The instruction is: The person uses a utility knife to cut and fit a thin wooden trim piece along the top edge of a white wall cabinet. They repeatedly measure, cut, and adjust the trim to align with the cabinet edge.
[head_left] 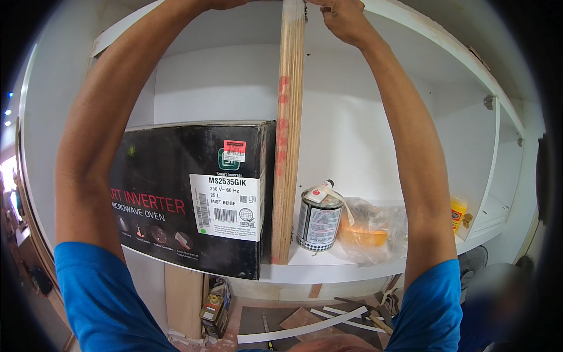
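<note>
Both my arms reach up to the top of a white cabinet. My left hand is at the upper frame edge, mostly cut off, left of an upright wooden strip. My right hand has curled fingers beside the top of that strip; what they grip is too cut off to make out. In the left bay, a black microwave box stands behind my left arm. The right bay holds a metal can, a clear plastic bag with something orange inside and a yellow container.
Below the cabinet lie white trim strips and loose boards, with a rectangular metal can beside an upright wooden panel. A blurred person is at the lower right, near a grey fan.
</note>
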The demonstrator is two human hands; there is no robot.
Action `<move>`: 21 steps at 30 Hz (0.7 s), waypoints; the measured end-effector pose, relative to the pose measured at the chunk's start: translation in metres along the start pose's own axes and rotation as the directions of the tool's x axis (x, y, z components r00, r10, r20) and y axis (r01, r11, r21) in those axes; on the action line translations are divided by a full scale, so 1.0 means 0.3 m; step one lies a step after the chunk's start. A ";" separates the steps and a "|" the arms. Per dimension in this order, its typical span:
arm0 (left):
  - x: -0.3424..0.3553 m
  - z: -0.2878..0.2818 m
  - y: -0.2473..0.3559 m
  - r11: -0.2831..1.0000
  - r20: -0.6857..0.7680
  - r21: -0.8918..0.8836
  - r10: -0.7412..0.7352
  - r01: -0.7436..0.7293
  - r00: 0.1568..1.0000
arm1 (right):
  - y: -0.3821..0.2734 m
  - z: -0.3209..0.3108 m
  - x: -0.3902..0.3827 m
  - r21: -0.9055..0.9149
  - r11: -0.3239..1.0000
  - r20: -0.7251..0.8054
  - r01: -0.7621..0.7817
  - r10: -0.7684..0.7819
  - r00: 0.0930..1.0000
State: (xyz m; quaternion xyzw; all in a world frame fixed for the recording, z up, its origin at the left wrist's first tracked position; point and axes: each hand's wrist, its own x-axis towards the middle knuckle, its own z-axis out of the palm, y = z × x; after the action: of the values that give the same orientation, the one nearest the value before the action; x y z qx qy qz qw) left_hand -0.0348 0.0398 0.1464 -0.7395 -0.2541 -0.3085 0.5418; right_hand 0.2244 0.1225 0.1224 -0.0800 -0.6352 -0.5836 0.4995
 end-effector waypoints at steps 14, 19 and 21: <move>-0.029 -0.018 0.023 1.000 -0.026 0.022 0.019 -0.019 0.999 | 0.002 0.001 0.002 0.006 0.999 0.063 -0.033 0.033 0.997; -0.028 -0.016 0.020 1.000 -0.004 0.014 0.003 -0.003 1.000 | -0.013 -0.003 -0.003 0.004 0.997 0.104 -0.081 0.080 0.991; -0.023 -0.010 0.010 1.000 0.008 0.012 -0.021 0.021 1.000 | -0.013 0.001 0.003 0.011 0.996 0.107 -0.094 0.092 0.990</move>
State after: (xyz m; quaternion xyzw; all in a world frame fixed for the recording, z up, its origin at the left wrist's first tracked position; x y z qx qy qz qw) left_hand -0.0379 0.0357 0.1400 -0.7348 -0.2657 -0.3098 0.5418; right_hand 0.2210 0.1212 0.1206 -0.1363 -0.6612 -0.5494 0.4924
